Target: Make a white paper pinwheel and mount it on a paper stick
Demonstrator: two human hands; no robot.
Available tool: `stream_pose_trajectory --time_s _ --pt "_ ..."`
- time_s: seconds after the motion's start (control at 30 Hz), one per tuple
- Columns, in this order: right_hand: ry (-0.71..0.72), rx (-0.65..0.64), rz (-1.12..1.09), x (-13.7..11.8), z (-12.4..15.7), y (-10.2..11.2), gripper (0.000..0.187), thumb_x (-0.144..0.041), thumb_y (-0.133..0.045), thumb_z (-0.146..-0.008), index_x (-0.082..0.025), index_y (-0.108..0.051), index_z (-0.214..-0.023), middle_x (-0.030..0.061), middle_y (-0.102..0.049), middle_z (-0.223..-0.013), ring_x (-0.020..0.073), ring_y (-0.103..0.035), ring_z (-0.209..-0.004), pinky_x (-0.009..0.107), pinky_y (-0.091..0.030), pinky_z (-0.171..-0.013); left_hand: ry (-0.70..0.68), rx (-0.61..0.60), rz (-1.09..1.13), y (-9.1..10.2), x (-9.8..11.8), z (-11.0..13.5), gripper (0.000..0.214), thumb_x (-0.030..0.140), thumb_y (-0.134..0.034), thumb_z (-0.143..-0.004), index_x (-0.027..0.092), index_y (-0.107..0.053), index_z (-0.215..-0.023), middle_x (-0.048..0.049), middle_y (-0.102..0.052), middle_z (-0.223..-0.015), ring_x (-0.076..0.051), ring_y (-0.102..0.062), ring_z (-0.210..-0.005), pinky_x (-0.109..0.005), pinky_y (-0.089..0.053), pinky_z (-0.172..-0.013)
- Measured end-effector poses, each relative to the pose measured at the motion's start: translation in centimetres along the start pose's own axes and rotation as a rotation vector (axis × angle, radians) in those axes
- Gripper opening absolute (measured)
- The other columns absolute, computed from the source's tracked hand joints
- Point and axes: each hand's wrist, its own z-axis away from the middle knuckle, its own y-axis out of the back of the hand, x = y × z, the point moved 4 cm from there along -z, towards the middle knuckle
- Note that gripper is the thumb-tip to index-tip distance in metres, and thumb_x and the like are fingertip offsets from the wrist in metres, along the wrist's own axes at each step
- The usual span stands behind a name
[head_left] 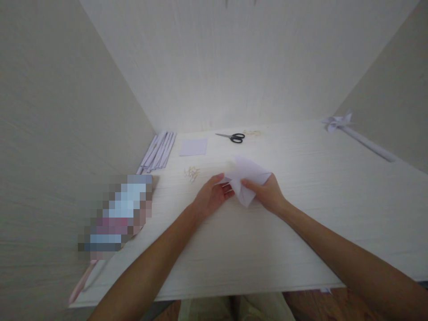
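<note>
In front of me, above the table, is a sheet of white paper with several pointed flaps, some of them bent over. My right hand grips it from the right, its thumb pressed near the middle of the sheet and its other fingers hidden behind. At the left side, my left hand has a pointed flap between thumb and fingers. Just beyond my left hand lies a small pile of pale little pieces, too small to name.
Black-handled scissors lie at the back, with thin pale bits beside them. A paper square and several paper sticks are at back left. A paper pinwheel lies by the right wall. A blurred-out object stands left.
</note>
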Motion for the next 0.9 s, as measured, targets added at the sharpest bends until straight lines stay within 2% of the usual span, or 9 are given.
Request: stream_pose_trajectory --time_s 0.13,0.27,0.67,0.9 --pt "0.058 0.097 0.108 -0.63 0.05 0.17 0.027 -0.032 -0.065 -0.059 -0.011 -0.064 -0.076 0.0092 -0.068 -0.078 0.0186 -0.06 -0.066 0.032 -0.05 -0.059 -0.151 0.122 -0.013 -0.45 -0.4 -0.16 0.012 0.021 -0.062 -0.059 0.015 -0.059 -0.068 -0.0018 -0.06 -0.072 -0.009 -0.054 -0.065 -0.023 -0.042 -0.067" --pt "0.068 0.098 0.154 -0.72 0.16 -0.03 0.027 -0.035 -0.063 -0.061 -0.011 -0.064 -0.073 0.0084 -0.067 -0.073 0.0179 -0.059 -0.062 0.031 -0.049 -0.056 -0.25 0.201 -0.094 -0.69 -0.71 -0.03 0.008 0.017 -0.064 -0.055 0.012 -0.059 -0.06 -0.001 -0.057 -0.064 -0.008 -0.05 -0.059 -0.022 -0.04 -0.063" --pt "0.07 0.061 0.206 -1.07 0.52 -0.76 0.024 -0.033 -0.063 -0.061 -0.011 -0.064 -0.072 0.0084 -0.067 -0.072 0.019 -0.06 -0.061 0.03 -0.049 -0.053 -0.313 0.272 -0.139 -0.82 -0.83 0.16 0.008 0.017 -0.067 -0.053 0.012 -0.061 -0.051 0.0003 -0.055 -0.053 -0.007 -0.048 -0.052 -0.024 -0.039 -0.061" --pt "0.071 0.054 0.198 -0.98 0.46 -0.79 0.025 -0.032 -0.063 -0.062 -0.011 -0.064 -0.073 0.0083 -0.068 -0.073 0.0186 -0.06 -0.062 0.03 -0.049 -0.053 -0.307 0.282 -0.111 -0.76 -0.95 0.13 0.007 0.015 -0.067 -0.052 0.01 -0.062 -0.052 -0.0023 -0.059 -0.057 -0.009 -0.053 -0.058 -0.024 -0.041 -0.065"
